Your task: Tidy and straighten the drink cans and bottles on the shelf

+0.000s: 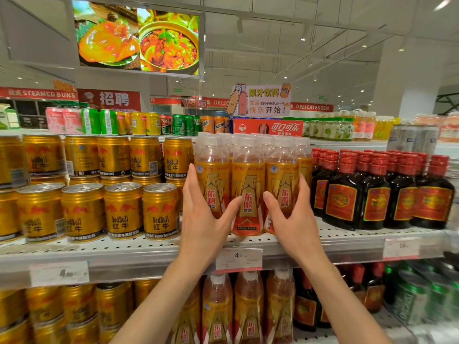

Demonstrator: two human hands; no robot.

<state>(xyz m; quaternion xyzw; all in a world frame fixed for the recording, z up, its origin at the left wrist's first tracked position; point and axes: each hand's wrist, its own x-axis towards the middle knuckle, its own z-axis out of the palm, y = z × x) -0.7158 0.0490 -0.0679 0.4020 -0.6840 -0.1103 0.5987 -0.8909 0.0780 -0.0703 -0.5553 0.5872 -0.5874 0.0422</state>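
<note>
supermarket shelf (149, 247), front edge: left hand (203, 219) and right hand (293, 217), fingers straight, flank the front-row orange energy-drink bottles (248, 194); judgement: press both sides evenly, low on labels, keeping bottles upright, faces forward.

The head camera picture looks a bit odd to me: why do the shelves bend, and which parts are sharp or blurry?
Head view: the wide-angle lens bows the shelf edge and stretches the corners; the orange bottles between the left hand and right hand are sharp; the price tag at left and the edge cans are smeared; ceiling lights glare softly; the lower shelf is dimmer.
</note>
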